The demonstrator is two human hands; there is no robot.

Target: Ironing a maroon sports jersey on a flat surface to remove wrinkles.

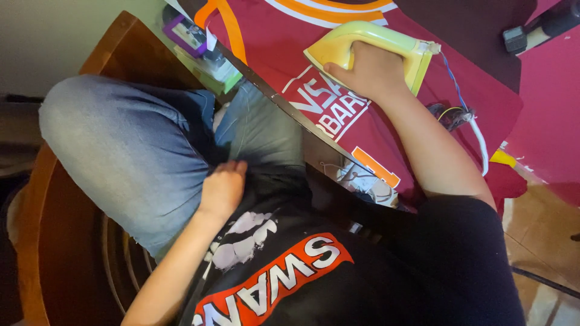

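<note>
My right hand (pixel 371 69) is clenched around the handle of the yellow iron (pixel 368 45), pressing it flat on the maroon jersey (pixel 290 48) at one o'clock, while my left hand (pixel 222 190) rests loosely curled and empty on my jeans (pixel 121 151).

Probably a home: an iron (pixel 368 45) on a garment (pixel 338 115), tiled floor (pixel 544 241).

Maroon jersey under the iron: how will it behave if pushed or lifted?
Likely floppy: the jersey drapes over the table edge. Probably bunches when pushed, since only the iron under the right hand pins it. Likely light and thin-looking. The left hand rests on the lap.
</note>
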